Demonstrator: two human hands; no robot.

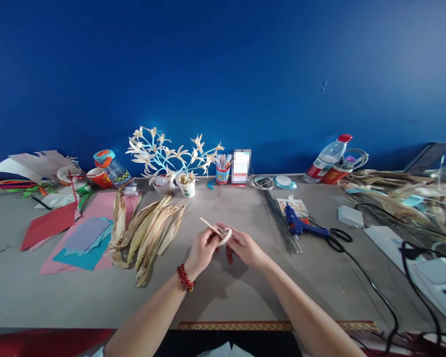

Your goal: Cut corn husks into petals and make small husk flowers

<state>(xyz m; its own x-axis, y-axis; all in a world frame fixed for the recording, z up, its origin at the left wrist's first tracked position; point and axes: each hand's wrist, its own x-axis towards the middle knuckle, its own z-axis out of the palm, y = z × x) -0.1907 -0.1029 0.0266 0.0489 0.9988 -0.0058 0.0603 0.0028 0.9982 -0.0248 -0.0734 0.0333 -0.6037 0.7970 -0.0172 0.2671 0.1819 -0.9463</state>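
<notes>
Between my hands, above the middle of the table, is a pale cream strand (pixel 226 238) bent into a small ring, with one straight end sticking out to the upper left. It looks like a twisted corn husk cord, though its exact make is too small to tell. My left hand (pixel 201 252), with a red bead bracelet (pixel 185 277) at its wrist, pinches the ring's left side. Fingers of my right hand (pixel 248 248) are closed on the right side of the ring. Dried corn husks (pixel 148 233) lie left of my left hand.
Two potted husk-flower arrangements (pixel 188 187) stand at the back, beside a pen cup (pixel 223 173) and a phone (pixel 241 167). To the right lie thin wires (pixel 282 223), a blue glue gun (pixel 305 227), scissors (pixel 336 240) and a black cable (pixel 375 287). Coloured paper (pixel 85 238) lies left.
</notes>
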